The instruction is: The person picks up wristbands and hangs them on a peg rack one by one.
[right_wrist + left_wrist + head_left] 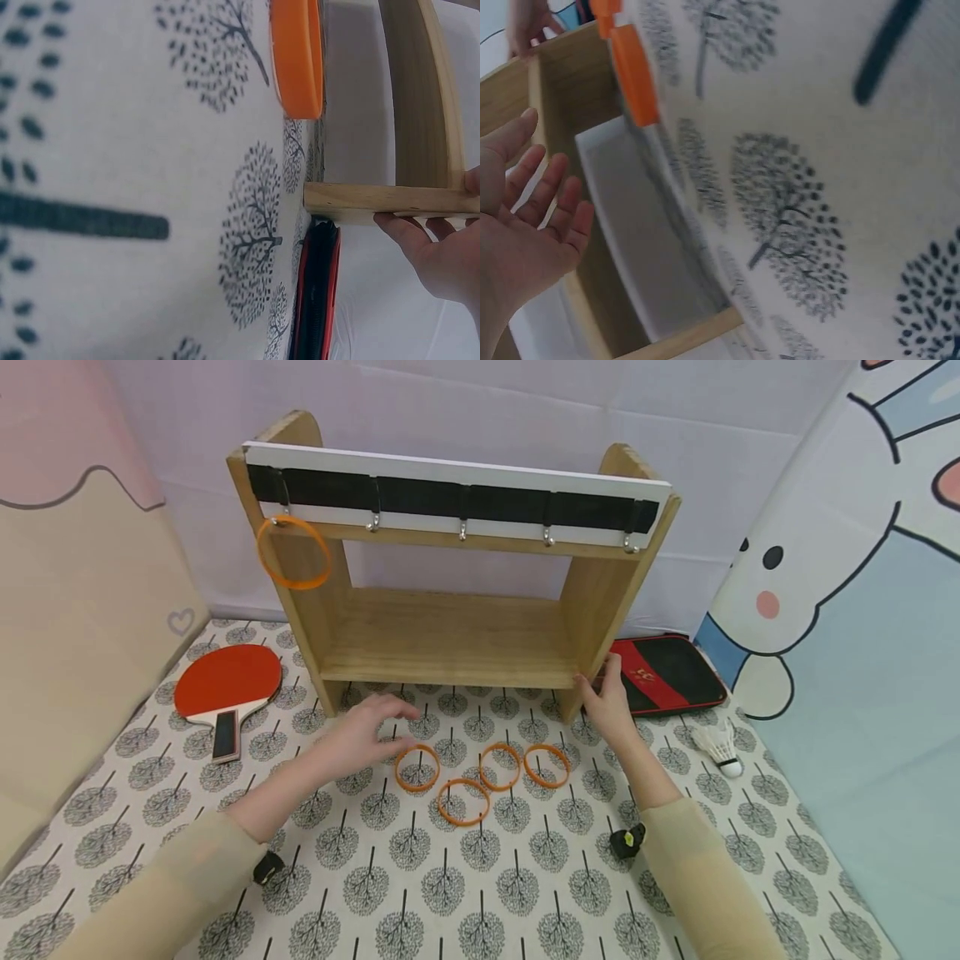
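A wooden rack [450,639] with a row of metal hooks [462,531] stands at the back in the head view. My right hand [611,710] grips its right side panel [375,198], thumb on the inner side and fingers on the outer face. Fingers spread and slightly bent, my left hand [363,731] hovers in front of the rack's left part and holds nothing. Close to its fingertips lies an orange ring [415,789]; more orange rings, such as one [463,823] nearer me, lie to the right. Another orange ring [300,584] hangs from the leftmost hook.
A red table tennis paddle [228,681] lies left of the rack. To the right are a black and red case [675,668], partly behind the rack, and a shuttlecock [720,747]. A tree-patterned cloth [442,893] covers the table; printed fabric [862,635] hangs around it.
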`<state>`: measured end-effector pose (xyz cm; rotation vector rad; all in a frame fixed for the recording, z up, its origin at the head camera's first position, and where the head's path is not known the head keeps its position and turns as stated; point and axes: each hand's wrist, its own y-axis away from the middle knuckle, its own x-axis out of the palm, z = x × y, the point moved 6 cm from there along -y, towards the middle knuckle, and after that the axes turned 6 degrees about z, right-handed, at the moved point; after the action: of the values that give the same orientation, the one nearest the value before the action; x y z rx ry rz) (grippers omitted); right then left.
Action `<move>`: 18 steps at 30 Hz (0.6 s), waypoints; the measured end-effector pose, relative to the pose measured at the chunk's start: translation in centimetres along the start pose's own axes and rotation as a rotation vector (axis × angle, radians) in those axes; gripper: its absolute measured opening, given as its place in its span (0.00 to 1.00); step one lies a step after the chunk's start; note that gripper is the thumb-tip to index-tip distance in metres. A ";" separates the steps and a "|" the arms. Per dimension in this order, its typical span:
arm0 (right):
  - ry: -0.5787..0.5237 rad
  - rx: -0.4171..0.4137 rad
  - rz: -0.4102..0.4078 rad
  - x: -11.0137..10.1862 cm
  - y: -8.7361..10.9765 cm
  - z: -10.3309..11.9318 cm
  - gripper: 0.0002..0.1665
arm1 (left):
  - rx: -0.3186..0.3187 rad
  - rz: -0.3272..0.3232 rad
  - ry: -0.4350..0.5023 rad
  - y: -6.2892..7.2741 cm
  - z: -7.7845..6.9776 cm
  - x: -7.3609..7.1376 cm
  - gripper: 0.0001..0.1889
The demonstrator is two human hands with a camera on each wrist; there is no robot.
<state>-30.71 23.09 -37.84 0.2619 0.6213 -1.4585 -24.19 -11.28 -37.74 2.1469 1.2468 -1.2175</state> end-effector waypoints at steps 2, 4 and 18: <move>0.005 0.003 0.004 0.0 0.1 0.2 0.27 | 0.024 0.034 -0.020 -0.5 0.5 0.8 0.21; -0.004 0.009 0.011 0.0 0.3 0.7 0.27 | 0.053 0.066 -0.028 -0.9 1.0 1.5 0.21; -0.001 0.013 0.011 -0.1 0.3 0.8 0.27 | 0.076 0.245 -0.040 -2.8 3.4 3.7 0.13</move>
<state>-30.23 22.75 -37.23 0.2741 0.6092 -1.4526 -27.35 -10.16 -42.39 2.2388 0.9027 -1.2125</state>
